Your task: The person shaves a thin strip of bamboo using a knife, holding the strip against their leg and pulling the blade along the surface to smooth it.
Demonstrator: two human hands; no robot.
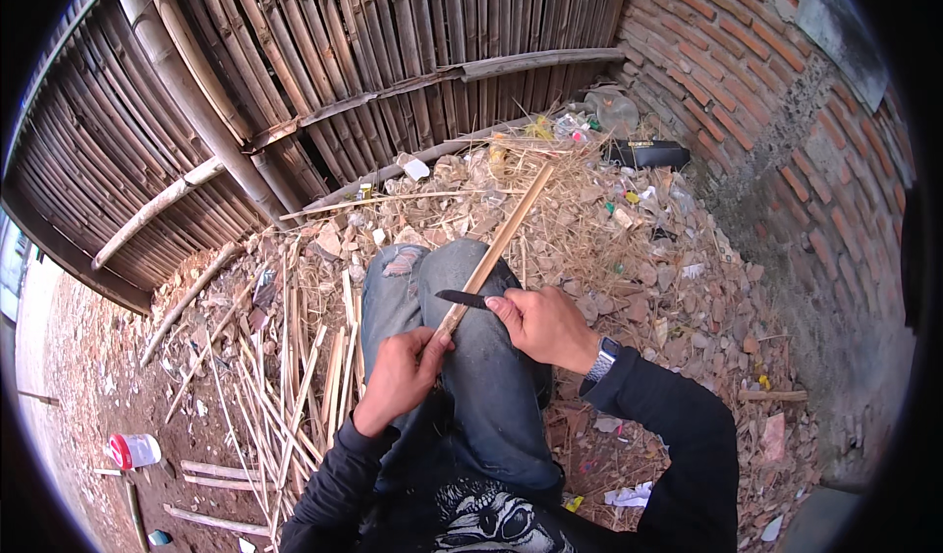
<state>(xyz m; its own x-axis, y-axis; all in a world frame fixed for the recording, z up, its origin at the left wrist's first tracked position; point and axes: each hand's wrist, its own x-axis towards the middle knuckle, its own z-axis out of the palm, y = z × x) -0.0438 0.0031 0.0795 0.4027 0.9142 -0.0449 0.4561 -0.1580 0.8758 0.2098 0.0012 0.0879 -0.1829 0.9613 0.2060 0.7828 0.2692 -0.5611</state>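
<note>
My left hand (401, 374) is closed round the lower end of a long, flat bamboo strip (509, 227), which slants up and away to the right over my knee. In my right hand (546, 325) is a knife with a dark blade (460, 299), gripped by its handle, which the fingers hide. The blade lies across the strip, a little above my left hand. Both hands are over my legs in worn jeans (488, 386).
Many split bamboo strips (285, 396) lie on the ground to my left, near a clear plastic cup with a red rim (135, 451). A bamboo fence (393, 32) stands ahead, a brick wall (756, 91) to the right. Rubble and straw (638, 258) cover the ground between, beside a black case (645, 153).
</note>
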